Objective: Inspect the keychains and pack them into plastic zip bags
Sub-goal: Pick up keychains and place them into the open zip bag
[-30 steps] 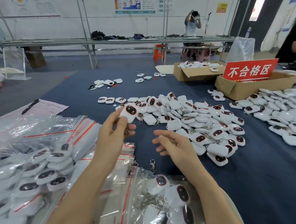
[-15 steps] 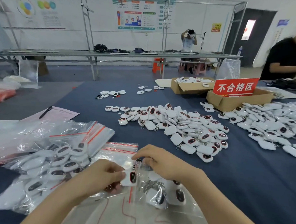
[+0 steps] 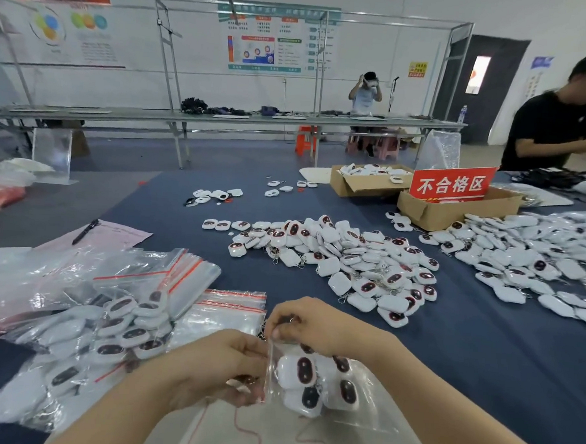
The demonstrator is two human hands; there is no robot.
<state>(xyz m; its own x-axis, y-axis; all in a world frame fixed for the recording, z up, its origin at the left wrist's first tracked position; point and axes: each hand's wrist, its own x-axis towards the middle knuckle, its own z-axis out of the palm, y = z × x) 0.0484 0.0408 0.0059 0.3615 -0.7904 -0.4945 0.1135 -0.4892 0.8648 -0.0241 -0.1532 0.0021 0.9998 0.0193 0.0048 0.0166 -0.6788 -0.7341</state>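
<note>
**Both hands pinch the mouth of a part-filled bag**

Pinching with curled fingers, the left hand (image 3: 221,365) holds the open edge of a clear zip bag (image 3: 372,415) low in the middle of the view. The right hand (image 3: 312,326) pinches the same edge just above it. The bag lies on the blue table (image 3: 465,352) and holds several white keychains (image 3: 298,371) with dark oval faces, bunched close behind the mouth.

At the far left lie filled bags (image 3: 106,330) with red seal lines, packed with the same keychains. Just right of them sits a flat stack of empty bags (image 3: 231,310), near the left hand. Beyond the hands a loose pile (image 3: 344,256) of keychains spreads over the cloth. Farther back, an open carton (image 3: 359,184) has keychains in it. Right of it stands a second carton (image 3: 457,211) with a red sign (image 3: 451,185); what it holds cannot be seen. A second loose heap (image 3: 522,256) runs off the right side.

One second ago the left hand held a single keychain up over the loose pile while the right hand lay open. Half a second ago that keychain was at the bag's mouth in the left hand. Now it is out of the left hand, which grips only plastic, and the right hand has closed on the bag's edge.
</note>
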